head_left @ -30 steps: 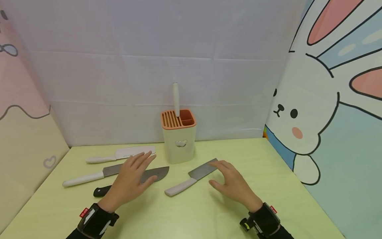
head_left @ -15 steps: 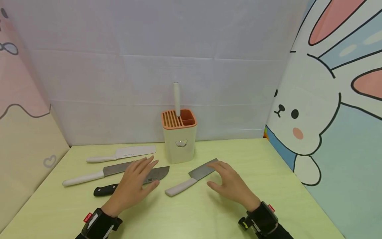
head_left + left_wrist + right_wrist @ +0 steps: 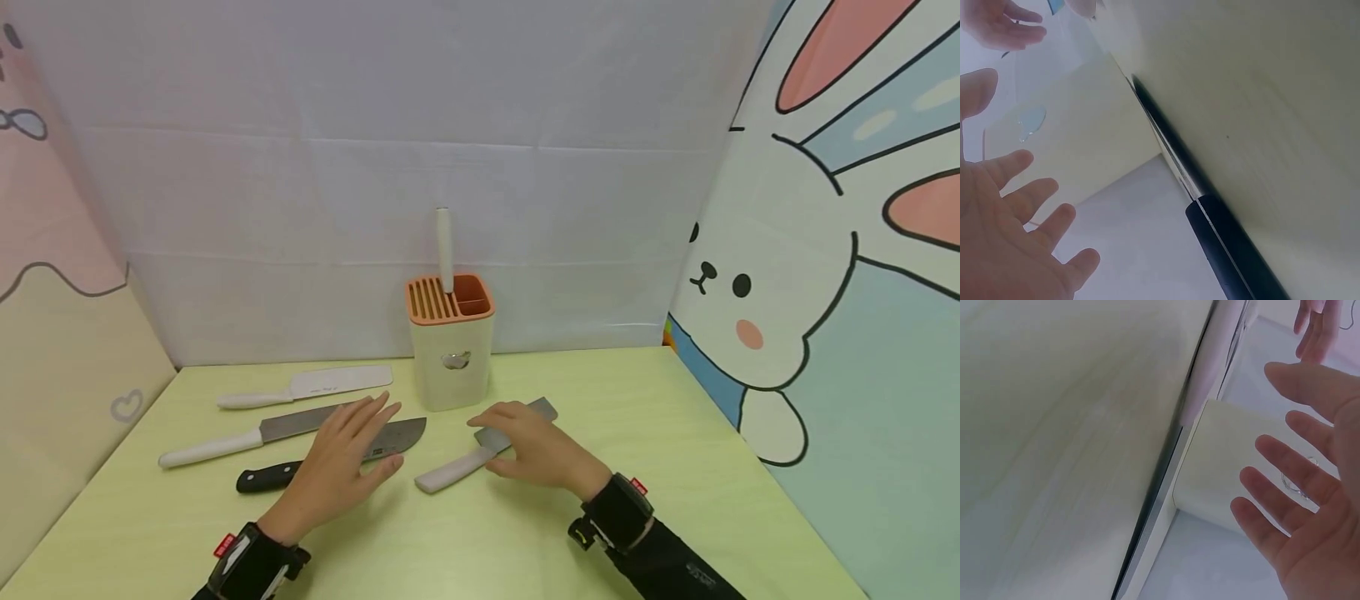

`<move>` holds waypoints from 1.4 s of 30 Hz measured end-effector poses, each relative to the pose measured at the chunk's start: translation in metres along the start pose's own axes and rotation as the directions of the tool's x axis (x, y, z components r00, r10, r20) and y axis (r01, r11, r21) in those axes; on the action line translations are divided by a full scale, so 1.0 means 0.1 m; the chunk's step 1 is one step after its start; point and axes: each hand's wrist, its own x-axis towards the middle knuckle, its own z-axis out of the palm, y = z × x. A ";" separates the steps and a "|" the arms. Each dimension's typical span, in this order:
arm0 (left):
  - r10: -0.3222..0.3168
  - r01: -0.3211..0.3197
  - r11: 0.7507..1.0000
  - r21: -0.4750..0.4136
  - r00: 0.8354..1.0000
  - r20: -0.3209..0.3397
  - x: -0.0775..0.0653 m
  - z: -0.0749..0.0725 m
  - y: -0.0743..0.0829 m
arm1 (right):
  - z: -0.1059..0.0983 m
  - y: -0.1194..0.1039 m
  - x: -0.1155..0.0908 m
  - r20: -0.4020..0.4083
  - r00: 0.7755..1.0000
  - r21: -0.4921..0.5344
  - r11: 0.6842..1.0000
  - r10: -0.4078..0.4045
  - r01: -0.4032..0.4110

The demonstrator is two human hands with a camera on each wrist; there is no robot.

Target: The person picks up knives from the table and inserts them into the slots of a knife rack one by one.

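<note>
My left hand (image 3: pixel 341 471) hovers with spread fingers over the black-handled knife (image 3: pixel 268 477), hiding the middle of it; in the left wrist view that knife (image 3: pixel 1229 240) lies beside the open palm. Over the cleaver with the grey-beige handle (image 3: pixel 450 472) hangs my right hand (image 3: pixel 536 446), fingers loosely bent and holding nothing. It covers part of the cleaver's blade. The right wrist view shows the same cleaver (image 3: pixel 1207 369) on the table, apart from the fingers. A cream knife block (image 3: pixel 452 367) with an orange slotted top stands behind, one white-handled knife (image 3: pixel 444 250) upright in it.
To the left lie a white cleaver (image 3: pixel 341 380) and a white-handled knife (image 3: pixel 210 450) with a grey blade. All rest on a pale yellow-green table (image 3: pixel 420 550). A white backdrop (image 3: pixel 337 200) rises behind, with a printed rabbit panel (image 3: pixel 750 308) on the right.
My right hand has moved left, from beside the cleaver's blade to above where blade and handle meet. My left hand has shifted slightly right. The knives and block have stayed put.
</note>
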 end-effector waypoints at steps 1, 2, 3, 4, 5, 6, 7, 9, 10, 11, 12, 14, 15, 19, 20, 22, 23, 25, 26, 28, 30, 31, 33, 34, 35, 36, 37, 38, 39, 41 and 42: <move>0.002 -0.002 1.000 0.002 1.000 0.000 0.00 0.00 0.00 | 0.01 -0.01 0.03 0.010 1.000 0.000 1.000 -0.018 0.018; 0.001 -0.001 1.000 0.003 1.000 0.001 0.00 0.00 0.00 | 0.03 -0.01 0.07 0.020 0.999 0.000 0.999 -0.033 0.033; -0.001 0.001 1.000 0.003 1.000 0.004 0.00 0.01 0.00 | 0.05 -0.01 0.10 0.028 0.998 0.002 0.999 -0.047 0.047; -0.003 0.003 1.000 0.004 1.000 0.005 0.00 0.01 0.00 | 0.07 -0.01 0.12 0.035 0.998 0.001 0.998 -0.059 0.059; -0.005 0.005 1.000 0.004 1.000 0.007 0.00 0.00 0.00 | 0.09 -0.01 0.15 0.043 0.997 -0.002 0.998 -0.066 0.066; -0.008 0.008 1.000 0.002 1.000 0.008 0.00 0.00 0.00 | 0.11 -0.01 0.17 0.052 0.996 -0.004 0.998 -0.070 0.070; -0.010 0.010 1.000 0.002 1.000 0.009 0.00 0.00 0.01 | 0.13 0.00 0.20 0.059 0.996 -0.008 0.997 -0.074 0.074; -0.012 0.012 1.000 0.004 1.000 0.009 0.00 0.00 0.01 | 0.17 0.00 0.23 0.082 0.994 -0.022 0.997 -0.066 0.068; -0.012 0.012 1.000 0.005 1.000 0.009 0.00 0.00 0.00 | 0.19 0.00 0.25 0.091 0.994 -0.032 0.997 -0.065 0.068; -0.012 0.012 1.000 0.006 1.000 0.009 0.00 0.00 0.00 | 0.20 0.00 0.27 0.101 0.993 -0.041 0.997 -0.061 0.066; -0.012 0.012 1.000 0.007 1.000 0.009 0.00 0.00 0.00 | 0.22 0.00 0.28 0.109 0.992 -0.049 0.997 -0.060 0.066; -0.011 0.011 1.000 0.010 1.000 0.009 0.00 0.00 0.00 | 0.24 -0.01 0.30 0.128 0.990 -0.059 0.996 -0.053 0.061; -0.011 0.011 1.000 0.009 1.000 0.009 0.00 0.00 0.00 | 0.25 -0.01 0.31 0.135 0.989 -0.064 0.996 -0.054 0.063; -0.016 0.015 1.000 0.007 1.000 0.014 0.00 0.00 0.00 | 0.28 -0.02 0.33 0.164 0.985 -0.080 0.995 -0.046 0.059; -0.018 0.018 1.000 0.006 1.000 0.016 0.01 0.00 0.00 | 0.29 -0.03 0.34 0.169 0.985 -0.085 0.995 -0.044 0.059; -0.023 0.023 1.000 0.004 0.999 0.022 0.00 -0.01 0.00 | 0.31 -0.03 0.34 0.175 0.984 -0.097 0.994 -0.041 0.059; -0.026 0.026 1.000 0.002 0.999 0.024 0.00 -0.01 0.00 | 0.32 -0.04 0.34 0.177 0.983 -0.101 0.993 -0.042 0.060; -0.028 0.028 1.000 0.002 0.999 0.028 0.00 -0.01 0.00 | 0.33 -0.04 0.34 0.175 0.983 -0.110 0.991 -0.052 0.072; -0.028 0.028 1.000 0.003 0.999 0.029 0.00 -0.01 0.00 | 0.34 -0.05 0.34 0.173 0.983 -0.113 0.991 -0.057 0.077; -0.028 0.028 1.000 0.006 0.999 0.031 0.00 -0.02 0.00 | 0.34 -0.05 0.34 0.167 0.984 -0.118 0.989 -0.070 0.090; -0.031 0.030 1.000 0.007 0.999 0.034 0.01 -0.02 0.00 | 0.35 -0.06 0.34 0.165 0.983 -0.125 0.987 -0.077 0.098; -0.031 0.031 0.999 0.007 0.999 0.035 0.01 -0.02 0.00 | 0.35 -0.06 0.34 0.164 0.983 -0.129 0.986 -0.080 0.101; -0.033 0.033 0.999 0.007 0.999 0.036 0.01 -0.02 0.00 | 0.36 -0.07 0.35 0.166 0.982 -0.139 0.984 -0.084 0.108; -0.034 0.034 0.999 0.006 0.999 0.037 0.00 -0.02 0.00 | 0.36 -0.07 0.35 0.167 0.982 -0.146 0.983 -0.088 0.113; -0.034 0.034 0.999 0.005 0.999 0.036 0.00 -0.02 0.00 | 0.36 -0.07 0.36 0.170 0.981 -0.154 0.981 -0.091 0.118; -0.033 0.033 0.999 0.003 0.999 0.035 0.00 -0.02 0.00 | 0.37 -0.07 0.36 0.171 0.981 -0.159 0.979 -0.096 0.124; -0.032 0.032 0.999 0.003 0.999 0.034 0.00 -0.02 0.00 | 0.37 -0.07 0.36 0.173 0.980 -0.166 0.978 -0.100 0.129; -0.032 0.032 0.999 0.001 0.999 0.033 0.00 -0.03 0.00 | 0.37 -0.07 0.37 0.173 0.979 -0.168 0.976 -0.106 0.136; -0.031 0.031 1.000 0.000 0.999 0.033 0.00 -0.03 0.00 | 0.37 -0.07 0.37 0.173 0.979 -0.172 0.975 -0.111 0.141; -0.030 0.030 1.000 0.000 0.999 0.032 0.00 -0.03 0.00 | 0.37 -0.07 0.37 0.176 0.977 -0.178 0.972 -0.119 0.151; -0.031 0.031 1.000 0.000 0.999 0.032 0.00 -0.03 0.00 | 0.37 -0.08 0.37 0.177 0.976 -0.180 0.971 -0.124 0.156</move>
